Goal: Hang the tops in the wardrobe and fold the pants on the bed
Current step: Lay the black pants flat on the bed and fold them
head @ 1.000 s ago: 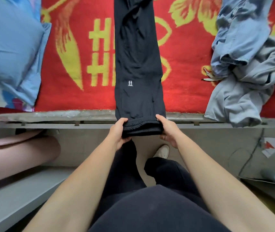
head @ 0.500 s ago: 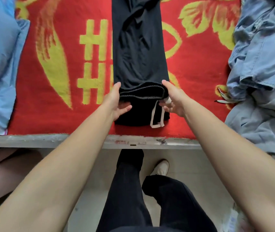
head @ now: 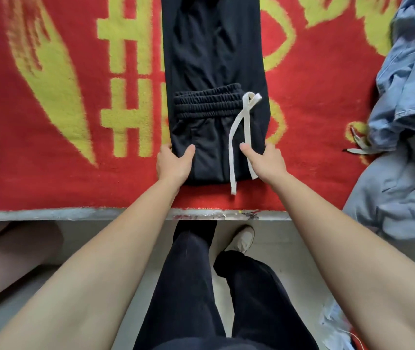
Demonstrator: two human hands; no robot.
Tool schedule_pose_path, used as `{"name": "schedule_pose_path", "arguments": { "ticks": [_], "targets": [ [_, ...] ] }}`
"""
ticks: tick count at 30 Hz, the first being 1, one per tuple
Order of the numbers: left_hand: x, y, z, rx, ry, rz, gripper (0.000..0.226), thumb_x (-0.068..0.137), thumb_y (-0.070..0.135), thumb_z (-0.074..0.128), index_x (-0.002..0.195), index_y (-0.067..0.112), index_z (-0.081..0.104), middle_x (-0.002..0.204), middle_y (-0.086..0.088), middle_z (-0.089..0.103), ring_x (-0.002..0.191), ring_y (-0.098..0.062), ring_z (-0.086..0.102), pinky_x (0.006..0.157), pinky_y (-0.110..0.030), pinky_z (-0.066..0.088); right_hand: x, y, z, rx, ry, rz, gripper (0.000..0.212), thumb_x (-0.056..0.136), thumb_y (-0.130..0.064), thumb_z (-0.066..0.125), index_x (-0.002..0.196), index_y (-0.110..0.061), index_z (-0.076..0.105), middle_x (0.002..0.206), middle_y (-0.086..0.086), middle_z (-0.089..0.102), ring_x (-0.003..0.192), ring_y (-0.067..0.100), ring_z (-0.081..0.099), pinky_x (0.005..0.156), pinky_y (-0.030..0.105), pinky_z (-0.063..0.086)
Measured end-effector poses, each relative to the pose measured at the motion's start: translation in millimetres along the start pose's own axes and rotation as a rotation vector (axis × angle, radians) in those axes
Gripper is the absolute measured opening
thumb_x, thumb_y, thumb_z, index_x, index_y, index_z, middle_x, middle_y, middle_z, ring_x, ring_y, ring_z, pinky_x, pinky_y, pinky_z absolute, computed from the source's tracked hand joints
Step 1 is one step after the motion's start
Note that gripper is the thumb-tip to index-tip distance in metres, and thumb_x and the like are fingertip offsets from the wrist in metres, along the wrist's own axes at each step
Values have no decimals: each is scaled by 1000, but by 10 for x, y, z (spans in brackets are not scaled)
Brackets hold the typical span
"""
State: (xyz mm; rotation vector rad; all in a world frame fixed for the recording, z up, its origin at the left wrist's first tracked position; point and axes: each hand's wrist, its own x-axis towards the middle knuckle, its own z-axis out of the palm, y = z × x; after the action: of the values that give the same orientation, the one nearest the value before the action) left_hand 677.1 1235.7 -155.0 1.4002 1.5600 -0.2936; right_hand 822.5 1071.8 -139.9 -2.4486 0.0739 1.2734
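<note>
Black pants (head: 214,51): far end (off-frame, top)

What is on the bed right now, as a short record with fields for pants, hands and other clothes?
pants: black pants lengthwise on the red blanket, waistband folded over the legs
drawstring: white, lies across the fold
left hand: grips the fold's left edge, thumb on top
right hand: grips its right edge, thumb on top
other clothes: blue and grey pile at the right

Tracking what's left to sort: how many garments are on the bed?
3. The black pants lie in the middle, partly folded; a blue denim garment is at the right edge; a grey garment lies just below it, nearer the camera. That pile may hide more.
</note>
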Motion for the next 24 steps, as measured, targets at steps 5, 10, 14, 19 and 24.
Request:
{"name": "schedule_pose_path", "arguments": {
  "ticks": [5, 10, 14, 19, 24],
  "targets": [
    [91, 112, 26, 207, 62, 113, 73, 85, 53, 66, 140, 13, 39, 137, -9, 51, 129, -30, 47, 108, -44, 39, 80, -41, 14, -66, 14, -30, 61, 89, -48, 61, 137, -14, 46, 130, 7, 52, 128, 32, 48, 96, 39, 41],
    [244, 420, -79, 477, 210, 644, 82, 83, 38, 65, 151, 13, 27, 149, -11, 33, 137, -31, 30, 114, -45, 28, 75, -303, -35, -67, 380, -338, 62, 89, -42, 58, 144, -18, 44, 133, 10, 47, 128, 30, 42, 109, 44, 32],
    [538, 878, -198, 795, -8, 790, 87, 77, 32, 68, 151, 22, 24, 146, -5, 40, 134, -31, 31, 109, -53, 23, 228, -521, -117, -51, 183, -296, 55, 89, -53, 57, 131, -17, 57, 116, 3, 62, 113, 26, 56, 101, 46, 43],
    [642, 1261, -178, 1070, -86, 747, 64, 69, 38, 72, 128, 24, 50, 120, -6, 53, 118, -31, 41, 97, -50, 29, 320, -557, -214, -59, 91, -178, 38, 93, -50, 54, 99, -15, 67, 96, 5, 68, 96, 25, 61, 82, 42, 49],
    [561, 1407, -178, 990, 51, 959, 49, 66, 44, 66, 107, 18, 56, 101, -4, 61, 101, -30, 48, 86, -43, 34, 362, -705, -330, -92, 229, -231, 36, 88, -46, 49, 65, -19, 48, 80, 3, 58, 77, 26, 55, 66, 34, 34]
  ]
}}
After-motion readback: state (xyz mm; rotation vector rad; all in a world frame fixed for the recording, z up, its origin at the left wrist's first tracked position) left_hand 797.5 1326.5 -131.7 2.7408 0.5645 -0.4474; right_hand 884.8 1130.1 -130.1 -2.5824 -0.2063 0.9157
